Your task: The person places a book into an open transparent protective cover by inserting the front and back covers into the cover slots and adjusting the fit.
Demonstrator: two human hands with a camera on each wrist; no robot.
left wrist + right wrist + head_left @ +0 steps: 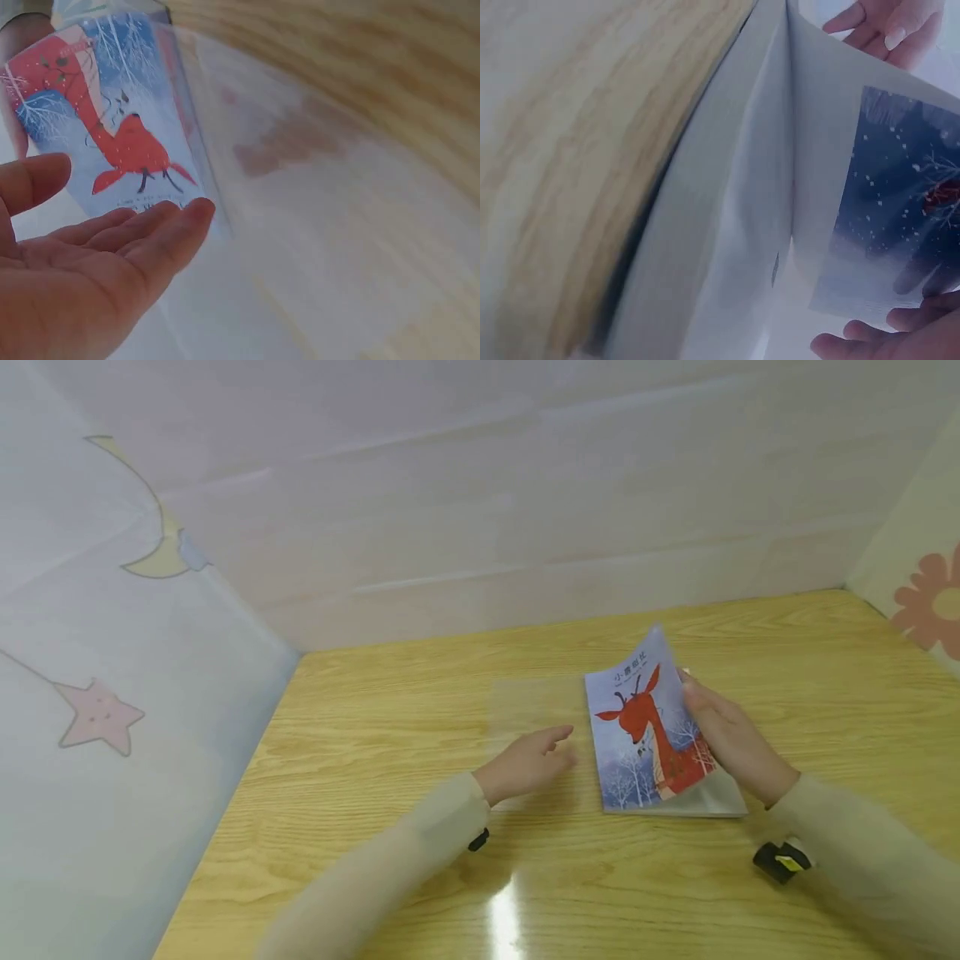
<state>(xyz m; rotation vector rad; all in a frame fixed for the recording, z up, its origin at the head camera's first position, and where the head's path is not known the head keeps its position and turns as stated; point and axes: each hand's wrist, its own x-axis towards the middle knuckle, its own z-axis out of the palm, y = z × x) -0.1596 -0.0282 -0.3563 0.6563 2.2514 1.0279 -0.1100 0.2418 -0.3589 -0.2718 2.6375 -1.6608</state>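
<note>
A picture book [637, 735] with a red deer on its blue cover lies on the table, its front cover lifted at the right side. My right hand [731, 739] is at that raised edge. In the right wrist view its fingers [870, 341] rest against the inside of the cover, which carries a dark blue snowy picture [900, 195]. No thumb shows on the cover's front. Left of the book, my left hand [528, 764] hovers with nothing in it, palm turned up in the left wrist view, fingers loosely extended. Beneath it lies a clear plastic sheet [517, 710].
The wood-grain table [360, 760] reaches back to a pale hanging backdrop [465, 527]. A printed star [101, 718] and moon are on the left side, a printed flower [930, 602] on the right. Black bands are on both wrists.
</note>
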